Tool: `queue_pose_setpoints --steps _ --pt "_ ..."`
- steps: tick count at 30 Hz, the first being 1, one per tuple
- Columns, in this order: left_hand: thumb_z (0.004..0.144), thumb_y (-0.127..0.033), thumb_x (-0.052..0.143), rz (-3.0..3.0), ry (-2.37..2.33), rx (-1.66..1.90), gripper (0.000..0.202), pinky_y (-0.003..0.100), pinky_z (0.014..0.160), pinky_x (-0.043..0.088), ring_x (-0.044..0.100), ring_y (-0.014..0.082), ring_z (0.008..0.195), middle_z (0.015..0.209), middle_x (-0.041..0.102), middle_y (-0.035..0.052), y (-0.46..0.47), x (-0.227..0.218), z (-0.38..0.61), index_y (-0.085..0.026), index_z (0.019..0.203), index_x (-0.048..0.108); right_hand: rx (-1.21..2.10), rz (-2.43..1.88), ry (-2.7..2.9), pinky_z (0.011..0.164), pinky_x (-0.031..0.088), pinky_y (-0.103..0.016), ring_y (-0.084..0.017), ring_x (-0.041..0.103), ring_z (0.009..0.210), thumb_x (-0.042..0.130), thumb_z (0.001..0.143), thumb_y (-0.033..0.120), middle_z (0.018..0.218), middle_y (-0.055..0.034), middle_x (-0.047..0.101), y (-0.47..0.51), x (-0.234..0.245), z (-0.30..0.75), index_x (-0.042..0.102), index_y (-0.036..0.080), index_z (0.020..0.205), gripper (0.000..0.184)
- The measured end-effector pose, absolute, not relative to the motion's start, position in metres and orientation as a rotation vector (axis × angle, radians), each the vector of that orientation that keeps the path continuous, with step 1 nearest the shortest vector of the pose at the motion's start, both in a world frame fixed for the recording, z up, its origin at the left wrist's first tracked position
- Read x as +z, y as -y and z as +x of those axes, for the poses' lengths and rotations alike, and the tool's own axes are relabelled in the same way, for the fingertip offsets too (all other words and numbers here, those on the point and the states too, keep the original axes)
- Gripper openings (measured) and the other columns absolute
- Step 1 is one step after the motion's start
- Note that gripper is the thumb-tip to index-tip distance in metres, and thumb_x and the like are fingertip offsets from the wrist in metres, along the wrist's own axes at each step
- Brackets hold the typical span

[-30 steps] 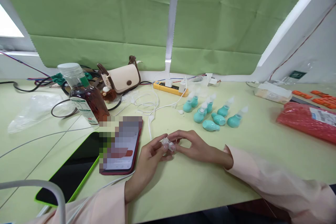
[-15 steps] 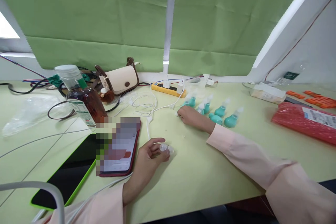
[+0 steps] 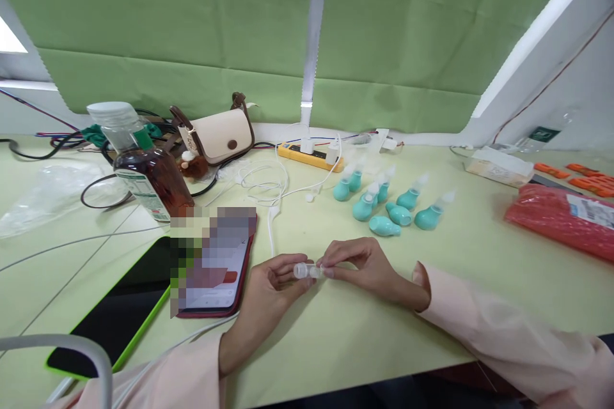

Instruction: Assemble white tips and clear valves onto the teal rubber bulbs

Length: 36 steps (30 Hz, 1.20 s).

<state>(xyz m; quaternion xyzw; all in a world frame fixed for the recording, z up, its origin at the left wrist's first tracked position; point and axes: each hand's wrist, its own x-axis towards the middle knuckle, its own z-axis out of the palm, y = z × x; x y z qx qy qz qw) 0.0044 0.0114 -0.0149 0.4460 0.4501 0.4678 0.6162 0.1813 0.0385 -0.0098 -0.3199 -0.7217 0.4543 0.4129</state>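
My left hand [image 3: 266,287] is closed in a pinch around a small clear plastic nozzle piece [image 3: 301,270], held just above the table. From the other side, my right hand [image 3: 367,268] meets it, thumb and forefinger pinched together at the nozzle's right end. Whatever those fingertips grip is small, translucent and mostly covered. Beyond my right hand stand several teal squeeze bulbs [image 3: 362,208] with clear tips. Two teal bulbs, one of them this nearer one [image 3: 382,225], lie on their sides without tips. A small white piece [image 3: 310,197] rests left of the bulbs.
Left of my hands lie a phone with a lit screen [image 3: 218,294] and a green-edged phone [image 3: 119,307]. Behind them are a bottle of dark liquid [image 3: 156,182], a cream handbag [image 3: 223,134] and a yellow power strip [image 3: 302,155]. A red plastic package [image 3: 551,214] lies right.
My right hand has come back from beside the teal bulbs to the nozzle piece in my left hand. The two tipless bulbs now show fully. My left hand stays nearly in place.
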Motion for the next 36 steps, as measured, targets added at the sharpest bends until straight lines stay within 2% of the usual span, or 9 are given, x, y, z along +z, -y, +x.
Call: queue_pose_setpoints --steps 5,8,13,15,20,23,28,36 --pt "0.051 -0.021 0.074 0.992 -0.992 1.048 0.032 0.032 0.076 0.05 0.065 0.0207 0.075 0.077 0.07 0.0056 -0.01 -0.015 0.005 -0.012 0.08 0.062 0.996 -0.744 1.798 0.061 0.051 -0.027 -0.015 0.062 0.068 0.065 0.065 0.016 0.075 -0.0027 0.067 -0.033 -0.011 0.177 0.069 0.023 0.076 0.014" --pt "0.052 -0.021 0.075 0.967 -0.979 1.035 0.033 0.031 0.074 0.051 0.065 0.0204 0.074 0.076 0.07 0.0051 -0.009 -0.014 0.005 -0.013 0.081 0.062 0.841 -0.746 1.869 0.06 0.051 -0.026 -0.014 0.063 0.067 0.065 0.066 0.016 0.079 -0.0039 0.067 -0.032 -0.009 0.176 0.068 0.023 0.08 0.016" --pt "0.051 -0.023 0.075 0.975 -0.989 1.033 0.032 0.033 0.075 0.051 0.065 0.0218 0.075 0.077 0.07 0.0059 -0.01 -0.01 0.006 -0.013 0.08 0.064 0.634 -0.701 1.961 0.063 0.052 -0.028 -0.017 0.062 0.078 0.062 0.07 0.019 0.071 -0.0012 0.068 -0.032 -0.014 0.175 0.067 0.025 0.082 0.015" --pt "0.051 -0.024 0.075 0.987 -0.992 1.028 0.032 0.033 0.075 0.051 0.065 0.0221 0.075 0.078 0.07 0.0062 -0.01 -0.01 0.006 -0.013 0.079 0.064 0.61 -0.705 1.983 0.065 0.052 -0.028 -0.017 0.062 0.078 0.059 0.072 0.02 0.073 -0.0017 0.068 -0.031 -0.014 0.175 0.067 0.025 0.082 0.013" --pt "0.055 -0.024 0.073 1.037 -0.995 1.022 0.031 0.031 0.074 0.051 0.064 0.0218 0.076 0.08 0.07 0.0061 -0.009 -0.009 0.006 -0.014 0.084 0.065 0.857 -0.806 1.903 0.072 0.049 -0.029 -0.015 0.06 0.082 0.056 0.075 0.022 0.089 -0.0034 0.066 -0.029 -0.01 0.173 0.065 0.024 0.086 0.014" --pt "0.056 -0.022 0.072 1.048 -0.999 1.026 0.031 0.029 0.073 0.051 0.065 0.0207 0.076 0.079 0.07 0.0055 -0.009 -0.008 0.006 -0.013 0.084 0.065 1.05 -0.827 1.791 0.08 0.047 -0.033 -0.016 0.059 0.087 0.059 0.072 0.023 0.093 -0.0042 0.065 -0.028 -0.01 0.17 0.067 0.023 0.079 0.01" --pt "0.057 -0.018 0.072 1.046 -1.012 1.011 0.029 0.026 0.072 0.051 0.064 0.0194 0.076 0.08 0.07 0.0063 -0.009 -0.007 0.006 -0.011 0.084 0.064 1.271 -0.861 1.628 0.074 0.048 -0.031 -0.016 0.06 0.082 0.063 0.068 0.024 0.088 -0.0047 0.065 -0.029 -0.012 0.168 0.068 0.021 0.075 0.009" --pt "0.056 -0.018 0.072 1.036 -1.007 1.003 0.029 0.025 0.071 0.051 0.065 0.0192 0.076 0.078 0.07 0.0049 -0.01 -0.008 0.005 -0.012 0.083 0.064 1.376 -0.871 1.515 0.068 0.048 -0.028 -0.016 0.058 0.079 0.065 0.065 0.025 0.085 -0.0045 0.062 -0.029 -0.012 0.167 0.066 0.018 0.069 0.008"
